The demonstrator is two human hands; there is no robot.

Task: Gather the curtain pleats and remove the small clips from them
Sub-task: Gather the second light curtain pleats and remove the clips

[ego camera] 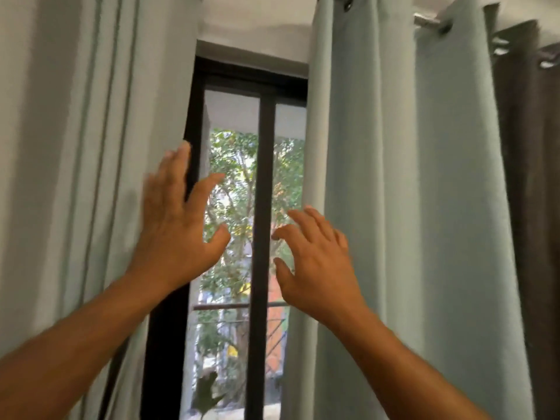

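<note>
Pale-green curtains (378, 177) parted | left hand (178, 225) spread, empty | right hand (315, 265) spread, empty

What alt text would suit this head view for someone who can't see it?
Two bare hands, left and right, reach up open, holding nothing, between two pale green curtains, left and right, parted over a dark-framed window with trees outside. A brown curtain hangs far right; no clips show.
</note>
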